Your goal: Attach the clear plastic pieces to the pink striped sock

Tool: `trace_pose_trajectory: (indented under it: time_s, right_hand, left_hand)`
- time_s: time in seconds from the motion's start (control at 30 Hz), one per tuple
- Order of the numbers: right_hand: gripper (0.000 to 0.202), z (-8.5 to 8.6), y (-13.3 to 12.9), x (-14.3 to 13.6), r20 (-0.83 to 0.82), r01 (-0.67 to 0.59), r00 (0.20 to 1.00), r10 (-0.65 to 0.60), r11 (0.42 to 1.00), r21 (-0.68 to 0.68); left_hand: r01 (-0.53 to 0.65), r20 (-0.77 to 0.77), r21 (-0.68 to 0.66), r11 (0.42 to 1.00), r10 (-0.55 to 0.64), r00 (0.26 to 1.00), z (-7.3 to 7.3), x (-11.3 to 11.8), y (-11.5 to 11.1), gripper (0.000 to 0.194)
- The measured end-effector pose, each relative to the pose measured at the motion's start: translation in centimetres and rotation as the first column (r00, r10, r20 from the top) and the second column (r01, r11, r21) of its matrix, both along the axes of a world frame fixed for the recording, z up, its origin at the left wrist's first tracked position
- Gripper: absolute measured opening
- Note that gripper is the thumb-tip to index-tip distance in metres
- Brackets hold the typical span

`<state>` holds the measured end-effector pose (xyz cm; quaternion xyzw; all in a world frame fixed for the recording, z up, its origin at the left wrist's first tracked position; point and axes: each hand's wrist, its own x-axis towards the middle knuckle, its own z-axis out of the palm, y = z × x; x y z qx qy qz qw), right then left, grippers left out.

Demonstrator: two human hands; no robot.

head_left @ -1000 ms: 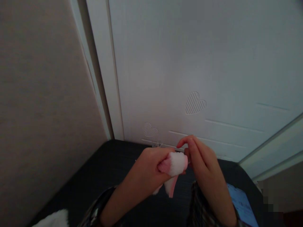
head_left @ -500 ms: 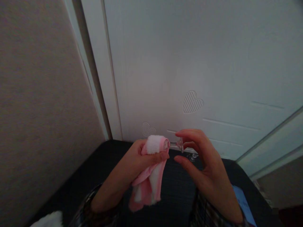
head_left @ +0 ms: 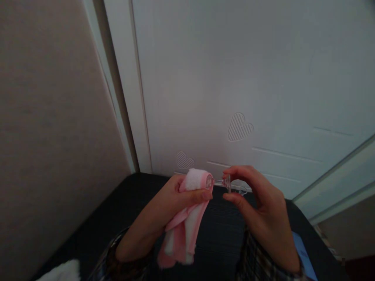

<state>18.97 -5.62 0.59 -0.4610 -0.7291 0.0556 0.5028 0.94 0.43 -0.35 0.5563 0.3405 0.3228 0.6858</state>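
Observation:
My left hand (head_left: pixel 187 199) is closed around a pink-and-white striped cloth (head_left: pixel 183 234) wrapped about the bowl of a small stemmed glass (head_left: pixel 218 182). Only the clear stem and the round foot show out of the cloth, pointing right. The cloth's loose end hangs down below my left hand. At the foot's rim, the thumb and index finger of my right hand (head_left: pixel 258 203) pinch from below and above. The bowl itself is hidden by the cloth.
Behind my right hand, another clear glass object (head_left: pixel 241 191) is partly seen on the dark table (head_left: pixel 216 234). A light-blue flat object (head_left: pixel 304 253) lies at right. White fabric (head_left: pixel 63 271) shows lower left. A white panel with hearts (head_left: pixel 205 97) stands behind the table.
My right thumb and index finger have closed in on the glass's foot, from apart to pinching its rim. The wrapped glass has shifted slightly right.

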Motion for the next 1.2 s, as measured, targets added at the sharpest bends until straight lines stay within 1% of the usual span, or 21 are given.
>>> trace_pose_trajectory:
  time_s: [0.13, 0.23, 0.3, 0.37, 0.47, 0.53, 0.57, 0.67, 0.77, 0.83, 0.97, 1.03, 1.07, 1.13, 1.2]
  right_hand:
    - [0.025, -0.2, -0.1, -0.2, -0.024, 0.002, 1.000, -0.003, 1.000, -0.030]
    - [0.018, -0.4, -0.1, -0.7, -0.073, -0.041, 0.997, 0.037, 0.998, -0.049]
    - [0.017, -0.5, -0.2, -1.1, -0.114, -0.069, 0.992, 0.062, 0.996, -0.059]
    - [0.019, -0.7, -0.2, -1.2, -0.136, -0.091, 0.988, 0.080, 0.993, -0.076]
    - [0.031, -0.7, -0.2, -1.1, -0.148, -0.094, 0.985, 0.084, 0.993, -0.065]
    - [0.037, -0.7, -0.2, -1.0, -0.152, -0.073, 0.986, 0.069, 0.997, -0.023]
    - [0.036, -0.6, -0.2, -1.0, -0.147, -0.067, 0.987, 0.066, 0.998, -0.002]
    - [0.025, -0.4, -0.3, -1.1, -0.108, -0.044, 0.993, 0.048, 0.998, 0.034]
    - [0.015, -0.3, -0.1, -1.4, -0.083, 0.041, 0.996, -0.039, 0.999, 0.030]
    - [0.011, -0.2, 0.0, -1.6, -0.078, 0.089, 0.993, -0.089, 0.996, -0.001]
    - [0.020, -0.1, 0.2, -1.5, -0.098, 0.089, 0.991, -0.095, 0.994, -0.065]
    - [0.019, -0.2, 0.1, -1.3, -0.106, 0.063, 0.992, -0.071, 0.995, -0.078]
    - [0.021, -0.2, 0.1, -1.2, -0.110, 0.038, 0.993, -0.046, 0.996, -0.079]
    - [0.035, -0.2, 0.0, -1.1, -0.116, -0.015, 0.993, 0.006, 0.997, -0.082]
    - [0.042, -0.3, -0.1, -1.1, -0.106, -0.049, 0.994, 0.041, 0.996, -0.073]
  left_hand:
    - [-0.017, -0.013, 0.016, 1.000, 0.017, 1.000, 0.3, 0.0, -0.2, 0.033]
    - [-0.009, -0.001, 0.058, 0.998, 0.009, 1.000, 0.4, 0.0, -0.4, 0.031]
    - [-0.012, 0.005, 0.092, 0.996, 0.011, 1.000, 0.5, 0.0, -0.6, 0.029]
    - [-0.021, -0.011, 0.116, 0.993, 0.022, 1.000, 0.6, -0.1, -0.7, 0.029]
    - [-0.023, -0.046, 0.124, 0.992, 0.029, 0.999, 0.6, -0.2, -0.6, 0.030]
    - [-0.015, -0.032, 0.125, 0.992, 0.019, 0.999, 0.5, -0.2, -0.6, 0.031]
    - [-0.010, -0.020, 0.125, 0.992, 0.012, 1.000, 0.5, -0.2, -0.6, 0.030]
    - [0.007, 0.009, 0.132, 0.991, -0.009, 1.000, 0.4, -0.2, -0.7, 0.025]
    - [-0.012, 0.002, 0.166, 0.986, 0.011, 1.000, 0.5, -0.2, -0.9, 0.020]
    - [-0.025, -0.009, 0.192, 0.981, 0.027, 1.000, 0.8, -0.2, -1.1, 0.019]
    - [0.006, -0.054, 0.183, 0.983, 0.004, 0.999, 1.0, -0.2, -1.1, 0.015]
    - [-0.036, -0.027, 0.216, 0.976, 0.043, 0.999, 0.9, -0.1, -1.0, 0.015]
    - [-0.060, -0.017, 0.228, 0.972, 0.066, 0.998, 0.8, -0.1, -0.9, 0.015]
    - [-0.082, -0.013, 0.232, 0.969, 0.088, 0.996, 0.7, 0.0, -0.8, 0.015]
    - [-0.075, -0.023, 0.225, 0.972, 0.083, 0.996, 0.6, 0.0, -0.8, 0.015]
